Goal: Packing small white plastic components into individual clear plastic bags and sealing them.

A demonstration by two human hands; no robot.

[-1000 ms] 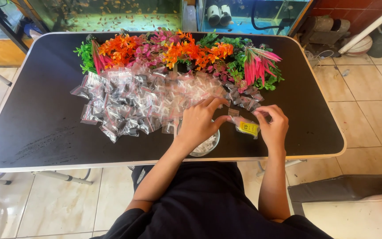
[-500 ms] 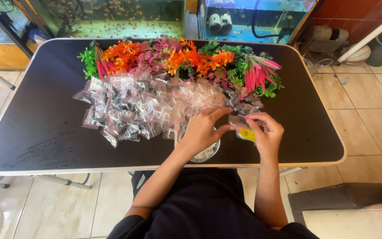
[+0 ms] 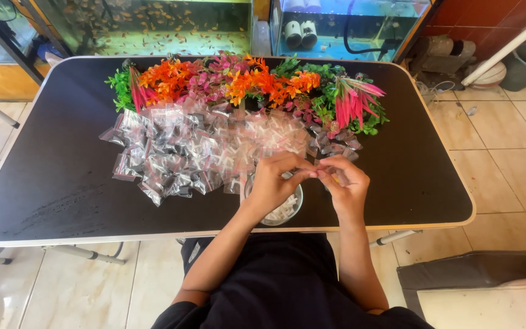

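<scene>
Left hand point(image 3: 275, 183) and right hand point(image 3: 345, 183) meet fingertip to fingertip, both pinched shut on something small between them; too small to tell what. Just under the left hand: a round bowl point(image 3: 292, 210) of white pieces, part hidden. Beyond and left of the hands: a big heap of clear little bags point(image 3: 184, 152), seemingly filled already. Farther still: plastic plants point(image 3: 245, 82) in a row. Judged well along, bowl not yet empty

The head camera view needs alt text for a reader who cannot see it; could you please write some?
A person's left hand and right hand meet fingertip to fingertip above a small round bowl at the near edge of a black table. Behind them lie a heap of small clear plastic bags and a row of colourful artificial plants.
</scene>
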